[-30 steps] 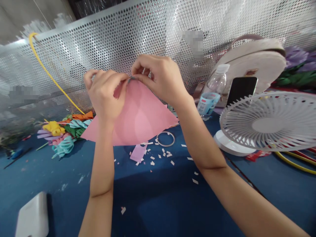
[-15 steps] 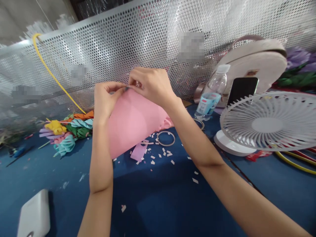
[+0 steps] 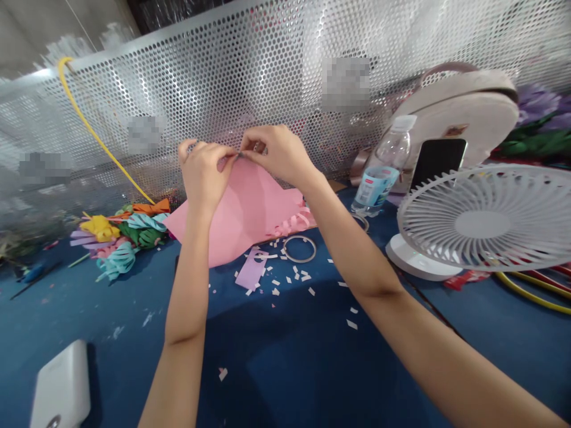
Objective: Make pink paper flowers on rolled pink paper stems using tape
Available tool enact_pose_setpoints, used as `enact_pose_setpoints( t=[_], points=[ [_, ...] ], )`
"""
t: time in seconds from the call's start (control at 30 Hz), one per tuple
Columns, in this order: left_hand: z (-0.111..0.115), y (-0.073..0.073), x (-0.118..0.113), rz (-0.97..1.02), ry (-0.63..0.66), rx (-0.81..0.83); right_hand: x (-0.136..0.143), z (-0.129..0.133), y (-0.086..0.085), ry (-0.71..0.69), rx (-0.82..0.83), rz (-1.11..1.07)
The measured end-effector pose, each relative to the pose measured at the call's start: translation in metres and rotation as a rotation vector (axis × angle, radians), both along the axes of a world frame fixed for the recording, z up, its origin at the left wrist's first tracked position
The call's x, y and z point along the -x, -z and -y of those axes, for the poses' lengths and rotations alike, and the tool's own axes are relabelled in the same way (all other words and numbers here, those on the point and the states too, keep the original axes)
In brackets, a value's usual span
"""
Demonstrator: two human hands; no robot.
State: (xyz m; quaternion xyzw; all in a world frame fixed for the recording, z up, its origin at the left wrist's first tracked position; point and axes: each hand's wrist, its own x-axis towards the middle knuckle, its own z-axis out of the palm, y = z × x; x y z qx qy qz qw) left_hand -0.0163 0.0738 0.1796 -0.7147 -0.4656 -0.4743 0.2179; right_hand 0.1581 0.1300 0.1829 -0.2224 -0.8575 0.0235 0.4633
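Tabletop (image 3: 285, 362) below | left hand (image 3: 204, 173), right hand (image 3: 282, 152) | pink sheet (image 3: 250, 208) pinched at edge

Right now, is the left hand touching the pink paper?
Touching: the head view shows the left hand pinching the pink paper at its top edge.

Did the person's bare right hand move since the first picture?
Yes. The right hand has moved leftward and slightly down, farther from the blue-labelled clear plastic bottle in this view.
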Motion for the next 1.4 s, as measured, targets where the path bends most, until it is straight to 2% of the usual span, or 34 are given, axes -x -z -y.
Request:
enact_pose_setpoints(
  t=[0.1, 0.27, 0.37, 0.47, 0.57, 0.63, 0.73, 0.83, 1.03, 1.2, 1.4],
  points=[
    [0.006, -0.001, -0.002, 0.052, 0.023, 0.072, 0.001, 0.006, 0.000, 0.099, -0.098, 0.075],
    [0.010, -0.003, 0.002, 0.079, 0.035, 0.135, 0.007, 0.010, 0.001, 0.107, -0.172, 0.141],
    [0.010, -0.005, 0.004, -0.018, -0.050, 0.110, 0.008, 0.009, 0.002, 0.106, -0.126, 0.101],
    [0.011, -0.007, 0.002, -0.165, -0.132, 0.068, 0.006, 0.005, 0.001, 0.059, 0.009, -0.014],
    [0.012, -0.009, -0.002, -0.160, -0.083, 0.083, 0.004, 0.000, 0.001, -0.056, 0.112, -0.106],
    [0.011, -0.009, -0.006, -0.105, -0.038, 0.102, 0.003, -0.001, 0.000, -0.079, 0.139, -0.119],
    [0.012, -0.007, -0.010, -0.053, -0.069, 0.087, 0.003, 0.003, 0.000, 0.000, 0.143, -0.107],
    [0.015, -0.005, -0.012, 0.030, -0.112, 0.105, 0.004, 0.007, 0.000, 0.083, 0.055, -0.041],
    [0.014, -0.003, 0.004, 0.320, 0.153, 0.349, 0.005, 0.007, 0.000, 0.071, -0.245, 0.152],
    [0.012, -0.006, 0.021, 0.405, 0.322, 0.553, 0.008, 0.004, 0.001, -0.010, -0.253, 0.082],
    [0.016, -0.009, 0.020, 0.486, 0.407, 0.613, 0.008, 0.007, 0.004, -0.068, -0.271, 0.049]
  ],
)
